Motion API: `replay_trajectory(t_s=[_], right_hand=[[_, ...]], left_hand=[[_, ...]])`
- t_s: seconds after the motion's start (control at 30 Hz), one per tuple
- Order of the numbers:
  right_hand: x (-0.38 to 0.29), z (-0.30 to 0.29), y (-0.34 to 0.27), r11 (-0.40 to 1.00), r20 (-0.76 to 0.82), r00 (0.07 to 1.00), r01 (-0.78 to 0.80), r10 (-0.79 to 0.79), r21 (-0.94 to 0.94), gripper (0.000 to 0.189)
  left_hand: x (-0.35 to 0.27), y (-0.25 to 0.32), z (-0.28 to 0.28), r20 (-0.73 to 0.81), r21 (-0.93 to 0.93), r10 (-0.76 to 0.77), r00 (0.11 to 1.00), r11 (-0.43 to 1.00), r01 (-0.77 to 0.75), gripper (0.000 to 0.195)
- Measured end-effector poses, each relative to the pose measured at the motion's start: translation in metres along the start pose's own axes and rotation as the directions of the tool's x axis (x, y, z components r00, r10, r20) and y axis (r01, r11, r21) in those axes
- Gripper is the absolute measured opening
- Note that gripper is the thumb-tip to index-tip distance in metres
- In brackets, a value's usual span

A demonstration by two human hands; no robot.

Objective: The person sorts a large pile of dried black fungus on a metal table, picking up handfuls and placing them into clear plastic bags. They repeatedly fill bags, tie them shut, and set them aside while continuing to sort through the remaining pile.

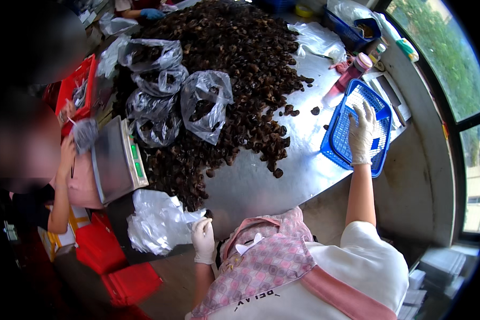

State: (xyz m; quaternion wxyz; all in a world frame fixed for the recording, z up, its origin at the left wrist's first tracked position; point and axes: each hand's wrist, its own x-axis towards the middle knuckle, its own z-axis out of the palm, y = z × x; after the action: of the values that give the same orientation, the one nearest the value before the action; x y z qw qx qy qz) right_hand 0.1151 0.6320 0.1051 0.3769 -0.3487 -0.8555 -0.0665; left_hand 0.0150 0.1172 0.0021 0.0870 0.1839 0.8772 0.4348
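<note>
My right hand [362,132], in a pale glove, reaches over a blue plastic basket [387,148] at the right edge of the metal table [240,188]; its fingers are spread and something small and dark shows at a fingertip. My left hand [203,240], also gloved, is at the near table edge beside a pile of clear plastic bags [156,224]; its fingers are curled near a corner of a bag, and whether they grip it cannot be told. A large heap of dark brown, wrinkled pieces [240,60], which look like dried fungus, spreads ahead. Several clear bags [207,104] with such pieces stand on it.
A scale [138,160] with green displays stands left, beside a co-worker's arm [64,180] and a small filled bag [85,134]. Red crates [100,248] are low at left. A pink bottle [354,72] and another blue basket [348,32] lie along the window side. Another person's blue-gloved hand [152,14] is beyond the heap.
</note>
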Motion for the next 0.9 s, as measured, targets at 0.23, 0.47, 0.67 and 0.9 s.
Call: replay_trajectory(t_s=[0.23, 0.47, 0.67, 0.9], right_hand=[[-0.093, 0.048, -0.080, 0.670, 0.331, 0.940, -0.192, -0.085, 0.717, 0.032], [-0.149, 0.152, -0.159, 0.778, 0.506, 0.862, -0.304, -0.021, 0.549, 0.094], [-0.133, 0.163, -0.274, 0.704, 0.631, 0.684, -0.240, -0.365, 0.668, 0.080], [-0.152, 0.125, -0.288, 0.625, 0.550, 0.329, 0.191, -0.767, 0.757, 0.064]], left_hand=[[-0.002, -0.001, -0.002, -0.047, -0.041, 0.014, 0.999, 0.999, -0.016, 0.012], [-0.035, -0.007, -0.028, -0.112, 0.044, -0.072, 0.991, 0.996, 0.078, 0.011], [-0.059, -0.020, -0.038, -0.154, 0.090, -0.156, 0.976, 0.981, 0.171, 0.012], [-0.060, -0.016, -0.020, -0.127, 0.068, -0.185, 0.974, 0.978, 0.195, 0.013]])
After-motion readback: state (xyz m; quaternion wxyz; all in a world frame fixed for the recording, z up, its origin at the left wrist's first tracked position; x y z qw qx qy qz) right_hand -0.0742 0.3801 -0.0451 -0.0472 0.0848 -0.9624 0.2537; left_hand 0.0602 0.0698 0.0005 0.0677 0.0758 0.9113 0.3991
